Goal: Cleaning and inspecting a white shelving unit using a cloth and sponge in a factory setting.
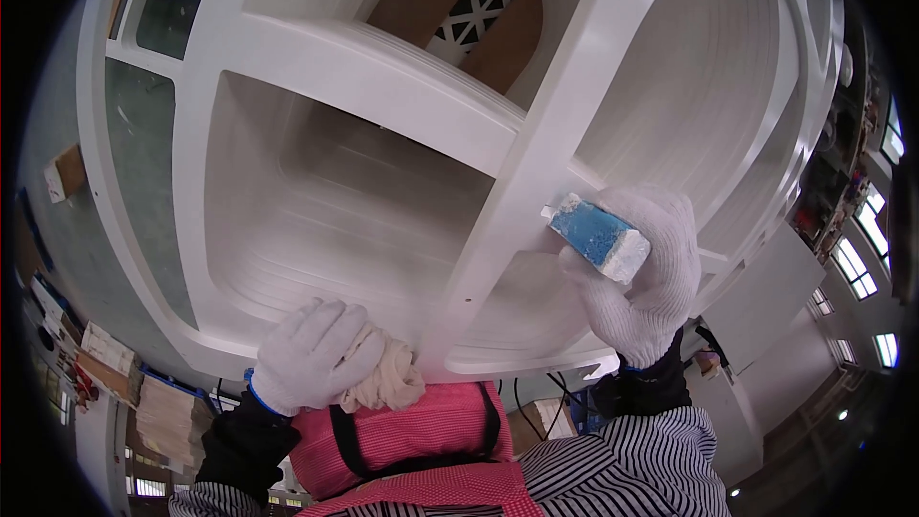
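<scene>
A large white cabinet frame with arched openings and recessed panels fills the view. My right hand, in a white knit glove, grips a blue sanding block with pale dusty edges and presses it against the frame's vertical divider. My left hand, also gloved, rests on the frame's lower edge and clutches a crumpled cream cloth. Black sleeves, a striped shirt and a pink checked apron show below.
Stacked wooden boards and panels lie on the floor at the lower left. A lattice panel shows through the upper arch. More white furniture pieces and windows stand to the right.
</scene>
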